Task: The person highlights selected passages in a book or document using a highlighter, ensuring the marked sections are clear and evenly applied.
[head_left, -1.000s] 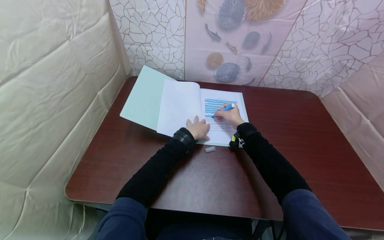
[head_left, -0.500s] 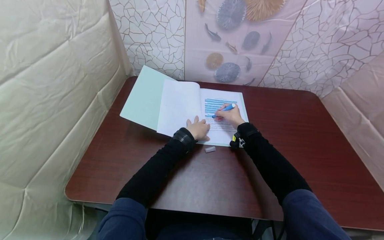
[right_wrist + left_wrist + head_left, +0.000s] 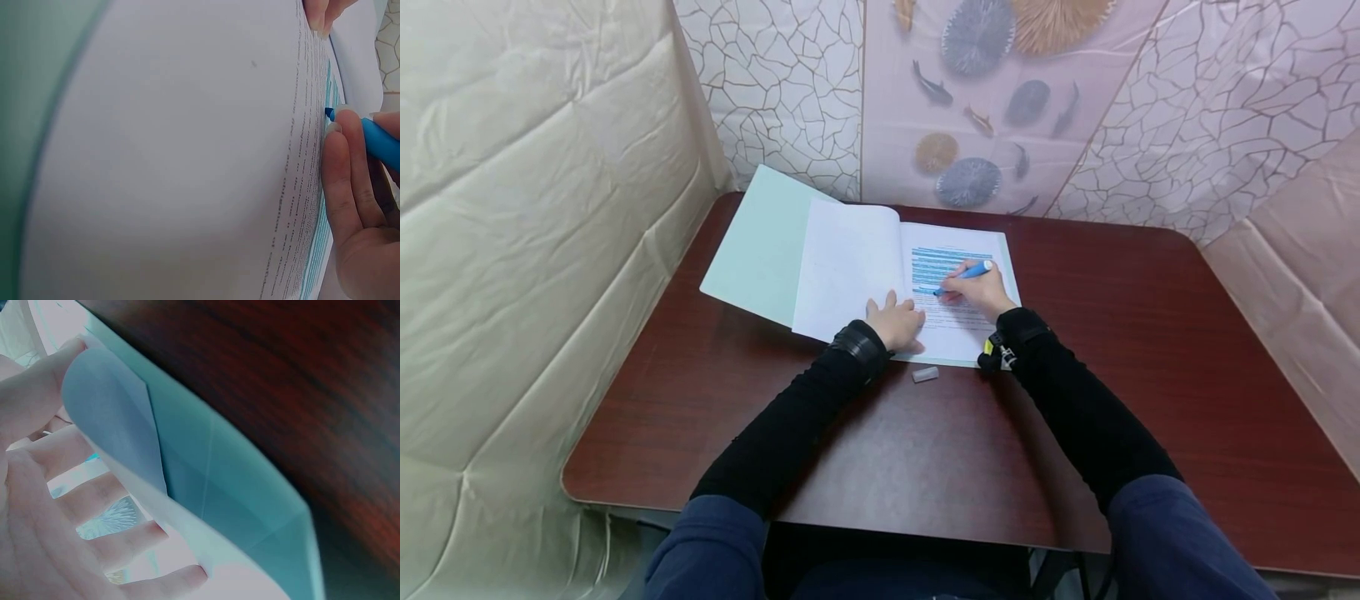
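Note:
A blue highlighter (image 3: 976, 270) is pinched in my right hand (image 3: 981, 292), its tip down on the printed page (image 3: 955, 343). Blue marked lines cover the upper part of the text. In the right wrist view the highlighter (image 3: 380, 142) shows its dark blue tip at the edge of a text line. My left hand (image 3: 895, 323) rests with fingers spread near the fold of the open folder (image 3: 760, 250), over the lower pages. From the left wrist view, the left hand's fingers (image 3: 140, 540) lie straight along a curled white sheet (image 3: 112, 412) above the pale green cover (image 3: 219, 481).
A small clear cap (image 3: 925, 374) lies on the dark red table (image 3: 910, 450) just in front of the folder. A turned-over white sheet (image 3: 850, 258) lies on the left side. Patterned cloth (image 3: 970, 125) hangs behind the table, with cream padding (image 3: 550, 250) at the left.
My right hand has slid slightly to the right with the highlighter, its tip moving along a line of text. The left hand, folder and cap stay where they were.

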`<action>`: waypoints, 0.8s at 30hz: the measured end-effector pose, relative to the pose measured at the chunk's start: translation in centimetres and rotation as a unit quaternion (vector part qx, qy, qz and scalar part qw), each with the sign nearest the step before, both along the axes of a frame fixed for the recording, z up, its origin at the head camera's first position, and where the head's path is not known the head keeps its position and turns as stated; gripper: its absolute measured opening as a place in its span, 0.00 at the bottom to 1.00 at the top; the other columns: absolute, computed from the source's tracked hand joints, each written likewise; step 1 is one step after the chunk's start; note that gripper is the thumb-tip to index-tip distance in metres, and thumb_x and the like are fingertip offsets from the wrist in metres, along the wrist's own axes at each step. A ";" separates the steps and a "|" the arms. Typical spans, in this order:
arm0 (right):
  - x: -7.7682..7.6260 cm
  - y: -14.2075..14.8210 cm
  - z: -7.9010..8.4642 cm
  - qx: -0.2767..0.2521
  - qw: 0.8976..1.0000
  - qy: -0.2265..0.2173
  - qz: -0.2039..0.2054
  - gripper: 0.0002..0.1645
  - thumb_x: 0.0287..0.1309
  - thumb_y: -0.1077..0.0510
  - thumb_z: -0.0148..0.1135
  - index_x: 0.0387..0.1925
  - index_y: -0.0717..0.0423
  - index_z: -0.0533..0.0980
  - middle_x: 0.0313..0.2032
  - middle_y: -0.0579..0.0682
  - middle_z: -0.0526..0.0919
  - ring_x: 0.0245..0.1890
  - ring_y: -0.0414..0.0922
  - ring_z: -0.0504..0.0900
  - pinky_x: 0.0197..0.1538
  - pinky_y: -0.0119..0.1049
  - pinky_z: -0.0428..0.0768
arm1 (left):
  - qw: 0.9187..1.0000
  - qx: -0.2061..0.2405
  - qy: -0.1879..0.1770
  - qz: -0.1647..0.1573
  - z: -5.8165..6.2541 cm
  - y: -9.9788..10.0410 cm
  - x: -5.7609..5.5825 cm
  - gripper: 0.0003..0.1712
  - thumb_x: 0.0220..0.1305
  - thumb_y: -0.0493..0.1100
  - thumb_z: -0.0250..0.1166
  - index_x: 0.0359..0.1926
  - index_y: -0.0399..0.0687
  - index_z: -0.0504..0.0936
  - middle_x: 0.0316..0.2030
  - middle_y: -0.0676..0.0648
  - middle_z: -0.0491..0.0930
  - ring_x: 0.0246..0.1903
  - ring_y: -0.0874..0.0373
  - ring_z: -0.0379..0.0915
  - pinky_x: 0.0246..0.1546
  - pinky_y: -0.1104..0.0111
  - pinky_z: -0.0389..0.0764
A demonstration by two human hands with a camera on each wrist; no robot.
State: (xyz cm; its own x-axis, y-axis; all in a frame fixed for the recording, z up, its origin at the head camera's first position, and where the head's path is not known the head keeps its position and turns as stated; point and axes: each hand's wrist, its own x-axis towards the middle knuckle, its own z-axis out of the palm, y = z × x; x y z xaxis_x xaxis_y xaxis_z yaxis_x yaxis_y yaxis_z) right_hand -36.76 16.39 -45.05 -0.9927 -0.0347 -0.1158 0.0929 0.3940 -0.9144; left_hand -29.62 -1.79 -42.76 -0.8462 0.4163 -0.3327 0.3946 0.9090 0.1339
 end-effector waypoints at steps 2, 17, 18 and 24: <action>0.0 0.1 0.0 -0.007 1.000 0.001 0.005 0.09 0.54 0.60 0.68 0.34 0.61 0.76 0.29 0.53 0.88 0.28 0.42 0.88 0.36 0.34 0.85 | 1.000 -0.001 -0.001 0.000 0.1 0.0 0.0 0.37 0.65 0.58 0.60 0.71 0.55 0.63 0.74 0.47 0.56 0.75 0.41 0.40 0.70 0.40 0.49; 0.1 0.4 -0.1 -0.013 1.000 0.008 0.009 0.09 0.54 0.61 0.68 0.32 0.62 0.75 0.30 0.54 0.88 0.29 0.44 0.89 0.36 0.36 0.86 | 1.000 -0.004 0.001 0.003 0.0 0.1 0.0 0.37 0.65 0.58 0.60 0.71 0.56 0.63 0.74 0.47 0.56 0.75 0.41 0.41 0.70 0.40 0.50; 0.1 0.4 -0.1 -0.013 1.000 0.008 0.009 0.09 0.54 0.61 0.68 0.32 0.62 0.75 0.31 0.54 0.88 0.29 0.44 0.89 0.36 0.36 0.86 | 1.000 -0.003 0.001 0.003 0.0 0.1 0.0 0.37 0.65 0.58 0.60 0.71 0.56 0.64 0.74 0.47 0.56 0.75 0.41 0.41 0.70 0.40 0.50; -0.1 0.6 -0.3 -0.010 1.000 0.006 0.010 0.10 0.55 0.61 0.68 0.33 0.62 0.75 0.31 0.55 0.88 0.29 0.44 0.89 0.36 0.36 0.86 | 1.000 0.003 -0.002 0.002 0.1 0.0 0.0 0.36 0.65 0.58 0.60 0.71 0.55 0.63 0.74 0.46 0.55 0.75 0.40 0.39 0.71 0.40 0.49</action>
State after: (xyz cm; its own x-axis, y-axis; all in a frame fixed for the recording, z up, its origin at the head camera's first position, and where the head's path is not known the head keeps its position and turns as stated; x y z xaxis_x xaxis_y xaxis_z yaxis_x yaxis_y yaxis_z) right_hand -36.86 16.95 -45.31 -0.9931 -0.0576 -0.1026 0.0735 0.3772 -0.9232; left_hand -29.61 -1.78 -42.69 -0.8465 0.4152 -0.3333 0.3910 0.9097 0.1402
